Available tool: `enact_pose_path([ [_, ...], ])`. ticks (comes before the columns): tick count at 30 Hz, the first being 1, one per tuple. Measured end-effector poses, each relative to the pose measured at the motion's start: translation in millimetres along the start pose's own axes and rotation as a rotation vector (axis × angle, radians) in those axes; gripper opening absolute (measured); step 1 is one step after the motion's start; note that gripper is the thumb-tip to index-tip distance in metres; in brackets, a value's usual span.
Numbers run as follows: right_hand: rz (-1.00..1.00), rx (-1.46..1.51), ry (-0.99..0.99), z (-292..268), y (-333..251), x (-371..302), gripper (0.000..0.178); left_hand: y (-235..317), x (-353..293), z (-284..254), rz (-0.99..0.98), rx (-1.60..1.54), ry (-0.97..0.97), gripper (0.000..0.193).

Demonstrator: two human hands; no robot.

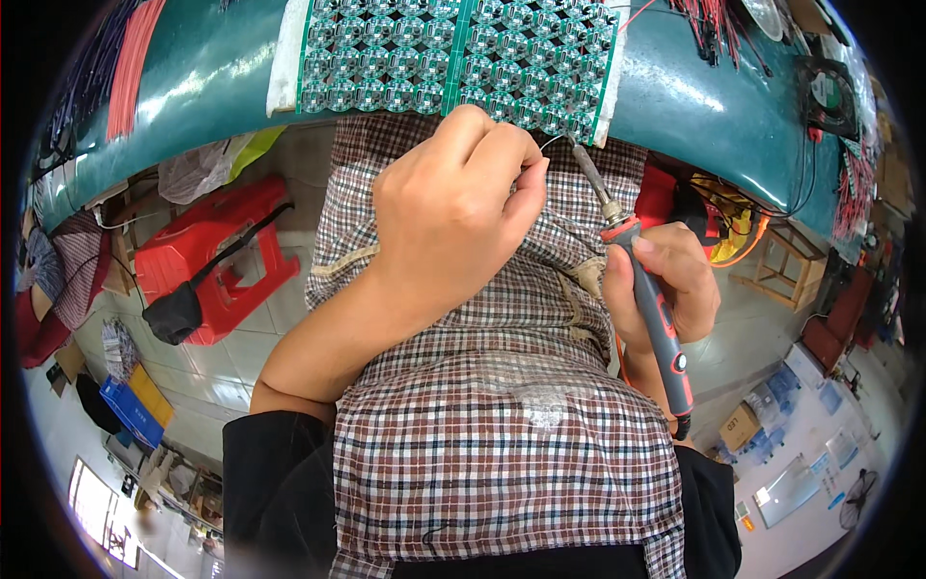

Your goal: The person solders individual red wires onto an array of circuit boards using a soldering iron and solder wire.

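My right hand [670, 280] is wrapped round a grey and red soldering iron [654, 314]. The iron's metal tip points up and left, at the near right corner of a green panel of circuit boards [386, 63]. My left hand [458, 188] is closed in a pinch on a thin wire [551, 142], whose free end curves toward the iron's tip. Whether tip and wire touch the board is too small to tell. The panel, made of many small round boards, lies on a white foam slab [285, 58] at the table's near edge.
The table has a glossy green top [212, 68]. Bundled red wires [135, 68] lie at its left, more red and black wires [709, 29] at the far right, beside a black fan [827, 94]. Below the edge stand a red plastic stool [217, 256] and a wooden stool [783, 265].
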State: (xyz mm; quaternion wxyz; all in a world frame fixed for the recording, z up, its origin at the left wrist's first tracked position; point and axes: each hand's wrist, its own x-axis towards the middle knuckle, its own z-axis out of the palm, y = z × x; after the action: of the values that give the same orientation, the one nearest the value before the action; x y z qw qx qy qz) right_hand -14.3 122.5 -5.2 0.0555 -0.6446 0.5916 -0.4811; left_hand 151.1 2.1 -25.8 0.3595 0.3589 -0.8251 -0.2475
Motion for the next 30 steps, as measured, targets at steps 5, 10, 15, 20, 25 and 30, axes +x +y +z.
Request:
enact_pose_path([
  [5,0.009,-0.083,-0.026,1.9,-8.0,-0.6,0.035,1.5,-0.4,-0.5,-0.007,0.005,-0.013,0.015],
  [10,0.005,-0.142,-0.050,3.3,-10.5,-2.8,0.040,0.9,-1.4,0.1,-0.003,0.016,-0.012,0.015],
  [15,-0.007,-0.151,-0.052,4.4,-11.0,-3.0,0.042,1.9,-1.4,-4.1,-0.012,0.023,-0.058,0.012],
  [20,-0.012,-0.158,-0.049,4.8,-11.1,-3.9,0.042,3.3,-1.5,-3.5,-0.017,0.031,-0.065,0.012],
  [25,0.020,-0.166,-0.052,4.9,-13.1,-5.0,0.041,2.1,-3.0,2.4,-0.005,0.024,-0.004,0.015],
  [30,0.024,-0.175,-0.042,4.9,-12.6,-6.7,0.042,3.0,-1.6,4.2,-0.005,0.020,0.000,0.015],
])
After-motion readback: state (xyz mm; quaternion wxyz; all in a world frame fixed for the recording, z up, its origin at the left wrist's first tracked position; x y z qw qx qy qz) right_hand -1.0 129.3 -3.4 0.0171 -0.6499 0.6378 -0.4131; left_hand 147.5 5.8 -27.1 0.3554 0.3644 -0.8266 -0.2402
